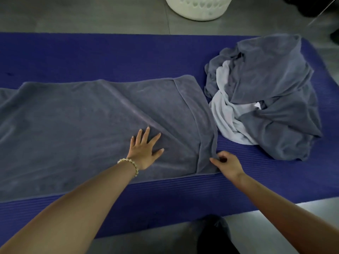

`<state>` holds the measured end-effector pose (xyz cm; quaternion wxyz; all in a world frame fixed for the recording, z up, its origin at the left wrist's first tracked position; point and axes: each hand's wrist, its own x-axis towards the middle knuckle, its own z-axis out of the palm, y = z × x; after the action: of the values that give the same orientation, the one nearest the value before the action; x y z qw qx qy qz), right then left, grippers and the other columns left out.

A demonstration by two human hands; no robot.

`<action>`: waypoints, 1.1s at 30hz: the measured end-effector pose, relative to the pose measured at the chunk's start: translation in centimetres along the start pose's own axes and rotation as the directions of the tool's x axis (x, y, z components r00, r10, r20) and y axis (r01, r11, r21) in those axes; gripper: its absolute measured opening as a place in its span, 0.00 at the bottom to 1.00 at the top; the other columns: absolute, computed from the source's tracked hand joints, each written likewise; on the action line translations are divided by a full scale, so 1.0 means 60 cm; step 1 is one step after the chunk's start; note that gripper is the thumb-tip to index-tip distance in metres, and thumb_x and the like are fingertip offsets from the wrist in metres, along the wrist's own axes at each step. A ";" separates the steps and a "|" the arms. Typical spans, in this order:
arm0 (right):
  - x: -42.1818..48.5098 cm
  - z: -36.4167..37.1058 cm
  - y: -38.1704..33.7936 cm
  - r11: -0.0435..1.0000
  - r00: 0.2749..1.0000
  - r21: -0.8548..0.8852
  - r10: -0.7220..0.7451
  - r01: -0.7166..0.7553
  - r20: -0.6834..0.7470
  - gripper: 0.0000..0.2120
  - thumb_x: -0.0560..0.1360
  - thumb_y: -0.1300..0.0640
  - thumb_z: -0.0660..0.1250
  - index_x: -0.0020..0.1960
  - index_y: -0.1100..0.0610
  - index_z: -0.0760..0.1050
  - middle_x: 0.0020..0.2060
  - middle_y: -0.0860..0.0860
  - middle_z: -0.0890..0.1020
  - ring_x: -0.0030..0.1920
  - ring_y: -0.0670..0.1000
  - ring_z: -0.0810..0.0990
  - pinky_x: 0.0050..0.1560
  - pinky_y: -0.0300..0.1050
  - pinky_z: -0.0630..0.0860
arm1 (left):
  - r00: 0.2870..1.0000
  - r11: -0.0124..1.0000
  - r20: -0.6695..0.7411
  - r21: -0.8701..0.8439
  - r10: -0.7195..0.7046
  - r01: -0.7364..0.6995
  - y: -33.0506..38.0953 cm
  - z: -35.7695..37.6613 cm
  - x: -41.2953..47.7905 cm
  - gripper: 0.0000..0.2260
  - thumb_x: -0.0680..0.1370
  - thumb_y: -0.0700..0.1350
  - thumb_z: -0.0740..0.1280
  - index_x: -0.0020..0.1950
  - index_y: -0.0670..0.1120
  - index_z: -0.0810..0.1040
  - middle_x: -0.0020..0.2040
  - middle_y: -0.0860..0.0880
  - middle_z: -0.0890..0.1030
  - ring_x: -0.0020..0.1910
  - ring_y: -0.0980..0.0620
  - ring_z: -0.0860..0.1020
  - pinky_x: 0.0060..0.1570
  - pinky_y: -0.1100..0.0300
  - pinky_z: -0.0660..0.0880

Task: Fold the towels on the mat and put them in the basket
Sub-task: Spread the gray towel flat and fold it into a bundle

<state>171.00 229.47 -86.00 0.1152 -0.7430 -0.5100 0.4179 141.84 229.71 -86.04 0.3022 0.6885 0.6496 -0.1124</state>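
Note:
A large grey towel [73,125] lies spread along the blue mat [110,55], its right end turned over in a narrow fold. My left hand [145,151], with a bead bracelet at the wrist, presses flat on the towel with fingers spread. My right hand [226,165] pinches the towel's near right corner at the fold. A heap of crumpled towels [271,92], grey with a pale one among them, sits on the mat to the right. The white perforated basket [199,8] stands on the floor beyond the mat.
Grey tiled floor [82,15] surrounds the mat. A dark shape [212,235], seemingly part of my own body, shows at the bottom edge. Dark objects [315,6] sit at the top right corner.

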 end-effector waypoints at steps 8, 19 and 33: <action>-0.033 0.113 -0.199 0.907 0.907 0.115 -0.415 0.405 0.075 0.08 0.77 0.52 0.67 0.52 0.51 0.69 0.39 0.45 0.77 0.40 0.45 0.77 0.41 0.41 0.74 | 0.997 0.971 0.080 -0.237 -0.015 0.033 -0.074 -0.024 -0.089 0.28 0.81 0.62 0.52 0.78 0.54 0.53 0.78 0.53 0.53 0.77 0.51 0.51 0.74 0.49 0.54; -0.153 0.424 -0.498 0.805 0.635 0.356 -0.593 0.474 0.496 0.19 0.73 0.60 0.72 0.57 0.45 0.70 0.40 0.52 0.78 0.29 0.41 0.75 0.28 0.37 0.75 | 0.827 0.691 -0.154 -0.642 -0.541 0.333 -0.440 0.003 -0.268 0.17 0.81 0.54 0.58 0.66 0.48 0.74 0.63 0.48 0.78 0.64 0.46 0.74 0.65 0.52 0.68; -0.273 0.753 -0.688 0.887 0.392 0.298 -0.430 0.353 0.814 0.12 0.70 0.66 0.74 0.50 0.58 0.75 0.44 0.55 0.79 0.42 0.45 0.78 0.45 0.34 0.79 | 0.192 -0.028 0.076 -0.970 -0.978 0.242 -0.700 0.053 -0.427 0.24 0.80 0.52 0.61 0.71 0.39 0.65 0.70 0.39 0.67 0.68 0.39 0.66 0.68 0.46 0.63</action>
<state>108.18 222.66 -81.31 -0.0319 -0.2866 -0.6411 0.7113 98.84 205.66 -85.87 0.2222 -0.0376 0.9072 0.3553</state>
